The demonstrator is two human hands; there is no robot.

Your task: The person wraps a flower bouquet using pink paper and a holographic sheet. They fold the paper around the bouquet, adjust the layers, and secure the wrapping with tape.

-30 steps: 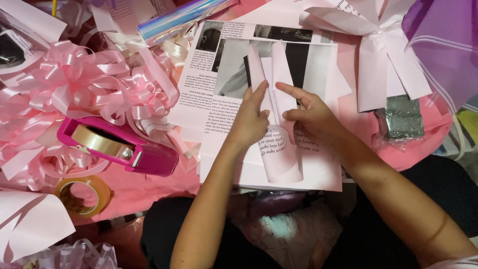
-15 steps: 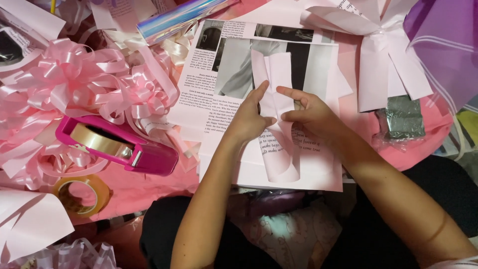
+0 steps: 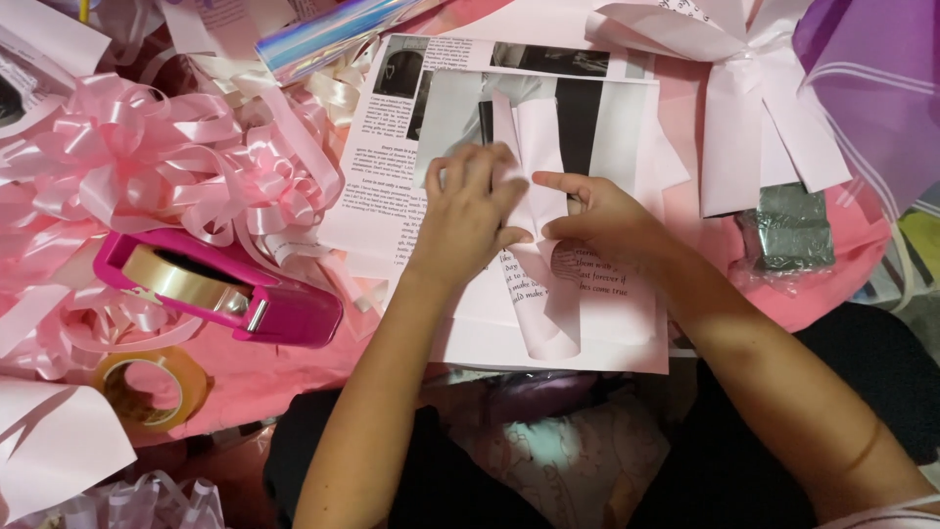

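My left hand (image 3: 472, 208) lies flat with spread fingers on a printed magazine page (image 3: 392, 157) and on the left side of a rolled pale pink paper strip (image 3: 544, 313). My right hand (image 3: 599, 220) pinches that same strip from the right, thumb and forefinger against its fold. The strip runs from the top of the page down to a curled lower end. Both hands meet over the middle of the page.
A pink tape dispenser (image 3: 220, 289) sits at left beside a pile of pink curled ribbon bows (image 3: 127, 167). A loose tape roll (image 3: 147, 387) lies below it. A white paper bow (image 3: 744, 108), purple wrap (image 3: 871, 78) and a grey foil packet (image 3: 788, 227) are at right.
My left hand has slid up and flattened over the strip and page. The right hand has stayed pinching the strip, and the strip's upper part has been folded down.
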